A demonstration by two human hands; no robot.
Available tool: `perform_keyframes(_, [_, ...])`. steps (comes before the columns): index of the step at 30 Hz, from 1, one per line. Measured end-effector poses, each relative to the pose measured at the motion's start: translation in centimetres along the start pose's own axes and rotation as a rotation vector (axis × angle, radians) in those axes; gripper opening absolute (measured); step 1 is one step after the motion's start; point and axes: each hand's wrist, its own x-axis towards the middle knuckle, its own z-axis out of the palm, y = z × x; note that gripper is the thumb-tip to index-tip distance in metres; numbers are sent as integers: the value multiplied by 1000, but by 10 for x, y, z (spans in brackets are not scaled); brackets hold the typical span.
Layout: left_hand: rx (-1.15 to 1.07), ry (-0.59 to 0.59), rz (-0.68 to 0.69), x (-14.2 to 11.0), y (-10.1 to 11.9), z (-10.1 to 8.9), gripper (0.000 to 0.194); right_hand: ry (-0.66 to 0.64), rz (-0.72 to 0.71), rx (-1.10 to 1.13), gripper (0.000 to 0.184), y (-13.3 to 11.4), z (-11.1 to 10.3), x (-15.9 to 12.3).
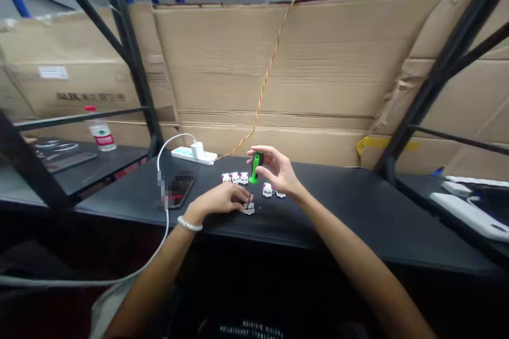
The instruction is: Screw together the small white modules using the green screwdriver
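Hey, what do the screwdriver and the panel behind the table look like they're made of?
Screwdriver: smooth green-and-black handle, probably plastic given its vivid colour; thin, dark shaft, likely metal. Panel: almost certainly matte cardboard, showing brown colour and faint parallel ridges.

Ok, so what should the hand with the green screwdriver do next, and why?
Probably give a small twist: the right hand holds the green screwdriver nearly upright, its shaft pointing down at the small white part, while the left hand is right at that part, perhaps steadying it.
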Motion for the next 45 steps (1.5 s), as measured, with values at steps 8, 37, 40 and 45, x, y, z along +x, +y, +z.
perform_keyframes(8, [-89,-2,-31,0,-4,1,15,174,15,63,59,6,14,2])
perform_keyframes(37, [-182,-14,-9,2,-12,1,20,58,-1,-127,46,-10,-3,0])
perform_keyframes(40, [-164,-7,-21,2,-13,1,21,165,-57,-254,44,-10,-2,0])
perform_keyframes(45, [-175,-16,2,2,-15,2,20,58,-15,-139,52,-10,2,-1])
